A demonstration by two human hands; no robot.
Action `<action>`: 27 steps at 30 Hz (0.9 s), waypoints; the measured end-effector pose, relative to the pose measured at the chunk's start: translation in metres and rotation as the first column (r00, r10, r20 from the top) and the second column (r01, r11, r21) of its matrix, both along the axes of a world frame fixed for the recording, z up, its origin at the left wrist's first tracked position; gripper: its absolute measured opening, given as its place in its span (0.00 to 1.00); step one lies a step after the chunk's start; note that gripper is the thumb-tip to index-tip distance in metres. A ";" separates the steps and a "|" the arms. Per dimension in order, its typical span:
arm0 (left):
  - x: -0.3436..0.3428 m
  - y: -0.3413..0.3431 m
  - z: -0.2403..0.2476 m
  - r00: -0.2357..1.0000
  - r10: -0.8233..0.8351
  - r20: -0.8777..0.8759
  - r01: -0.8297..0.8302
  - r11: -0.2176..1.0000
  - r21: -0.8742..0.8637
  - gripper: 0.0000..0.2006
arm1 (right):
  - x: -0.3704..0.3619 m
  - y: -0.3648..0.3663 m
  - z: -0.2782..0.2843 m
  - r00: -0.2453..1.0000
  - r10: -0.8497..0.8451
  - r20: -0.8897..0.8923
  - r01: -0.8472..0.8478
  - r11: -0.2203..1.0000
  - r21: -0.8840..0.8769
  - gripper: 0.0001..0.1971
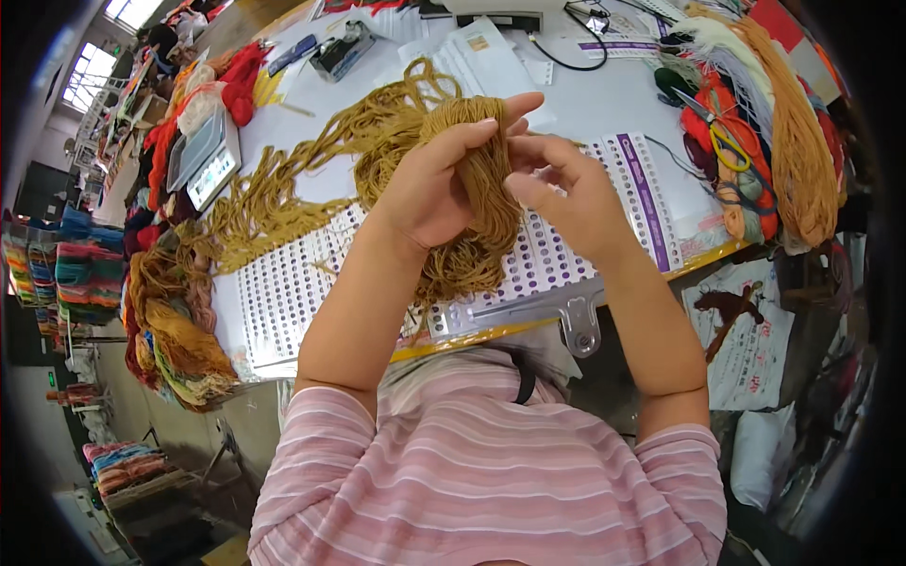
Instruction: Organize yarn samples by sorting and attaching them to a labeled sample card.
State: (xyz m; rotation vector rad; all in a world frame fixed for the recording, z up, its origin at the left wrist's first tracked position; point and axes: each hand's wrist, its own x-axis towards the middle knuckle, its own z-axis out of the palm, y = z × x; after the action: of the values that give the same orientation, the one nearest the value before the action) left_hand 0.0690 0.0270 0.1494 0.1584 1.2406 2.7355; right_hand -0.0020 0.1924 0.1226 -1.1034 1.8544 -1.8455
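A thick hank of golden-brown yarn (493, 193) is looped over my left hand (436, 179), its strands hanging down through the grip between thumb and fingers. Close on its right side is my right hand (580, 193), fingers bent and the thumb standing apart from them. The right thumb tip is at the edge of the hank; no strand can be made out in that hand. More loose golden-brown yarn (274, 212) trails across the table to the left and lies piled behind the hank. Under it all is a white card sheet (311, 274) with rows of small dots, held by a metal clip (578, 321).
At the left stand a digital scale (213, 170) and heaps of coloured yarn (179, 316). Yellow-handled scissors (727, 146) rest on yarn bundles at the right, beside a long tan hank (802, 132). Papers (472, 61) and a dark box-shaped object (342, 52) lie at the back.
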 end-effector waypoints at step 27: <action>0.051 0.010 0.003 0.996 0.092 0.000 -0.091 0.992 -0.085 0.29 | 0.060 0.024 0.018 0.882 0.208 0.423 -0.175 0.978 -0.117 0.12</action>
State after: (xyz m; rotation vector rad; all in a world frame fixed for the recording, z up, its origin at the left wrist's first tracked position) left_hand 0.1199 0.0369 0.1525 0.0898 1.3932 2.7515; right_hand 0.0581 0.2164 0.1406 -0.7790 1.3812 -1.8687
